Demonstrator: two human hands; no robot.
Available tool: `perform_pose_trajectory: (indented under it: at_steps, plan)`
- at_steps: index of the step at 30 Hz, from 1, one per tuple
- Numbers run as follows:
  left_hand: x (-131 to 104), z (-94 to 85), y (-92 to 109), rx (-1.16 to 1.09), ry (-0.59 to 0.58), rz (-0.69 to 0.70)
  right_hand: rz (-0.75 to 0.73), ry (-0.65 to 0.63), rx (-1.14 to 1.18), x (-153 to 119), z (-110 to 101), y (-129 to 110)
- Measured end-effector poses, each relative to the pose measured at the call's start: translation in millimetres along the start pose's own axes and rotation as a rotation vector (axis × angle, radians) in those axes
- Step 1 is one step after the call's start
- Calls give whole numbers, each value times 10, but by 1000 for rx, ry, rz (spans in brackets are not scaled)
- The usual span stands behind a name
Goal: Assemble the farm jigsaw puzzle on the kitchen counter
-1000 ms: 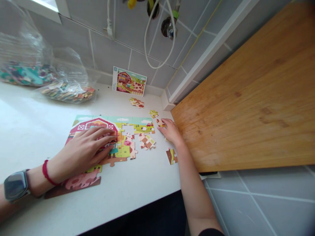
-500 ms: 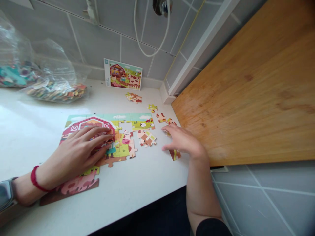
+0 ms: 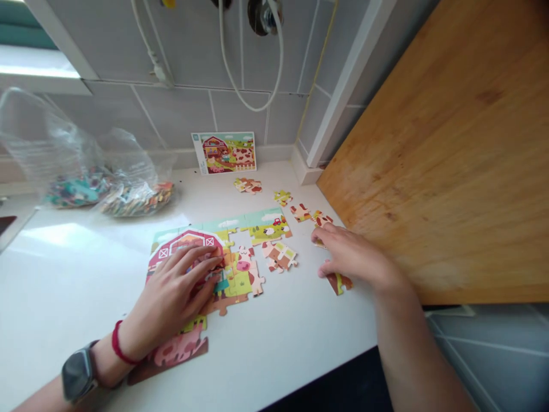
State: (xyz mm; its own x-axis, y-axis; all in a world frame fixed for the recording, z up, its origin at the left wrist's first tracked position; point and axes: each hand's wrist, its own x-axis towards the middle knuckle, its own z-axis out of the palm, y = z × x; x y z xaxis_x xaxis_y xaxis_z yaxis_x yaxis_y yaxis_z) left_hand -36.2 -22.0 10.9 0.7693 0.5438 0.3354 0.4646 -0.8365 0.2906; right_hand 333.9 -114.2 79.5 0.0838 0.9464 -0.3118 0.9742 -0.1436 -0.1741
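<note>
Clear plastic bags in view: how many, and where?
2. One bag stands on the left of the white counter; the second bag is just to its right. Both lie beyond the puzzle. Anything behind them may be hidden.

The puzzle (image 3: 235,283) at centre looks like smooth printed cardboard; the tabletop (image 3: 86,280) at left, smooth and glossy. Crinkled clear plastic bags (image 3: 139,200), upper left — grained wooden panel (image 3: 463,171), right; shiny metal fitting (image 3: 257,20), top.
</note>
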Motion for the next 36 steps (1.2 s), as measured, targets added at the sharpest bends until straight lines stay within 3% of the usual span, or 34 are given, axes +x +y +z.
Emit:
perform_pose_trajectory:
  at_steps: [13,17,20,24,28,31,36]
  plan:
    - [53,-42,58,-7,-1,-12,38,25,65,85,48,51]
    - [49,-51,69,-24,5,-24,28,136,8,193,-26,-92]
    - [52,-39,58,-37,30,-17,-100,269,-17,505,-136,-358]
    - [65,-18,28,-58,93,7,-270,321,77,1261,-198,-728]
    - [54,-23,6,-81,102,23,-158,268,143,1911,-120,-853]
    - [27,-31,-8,-121,115,5,-86,291,158,2092,-50,-798]
    - [-1,-26,-5,-193,178,8,-9,325,199,2035,-7,-669]
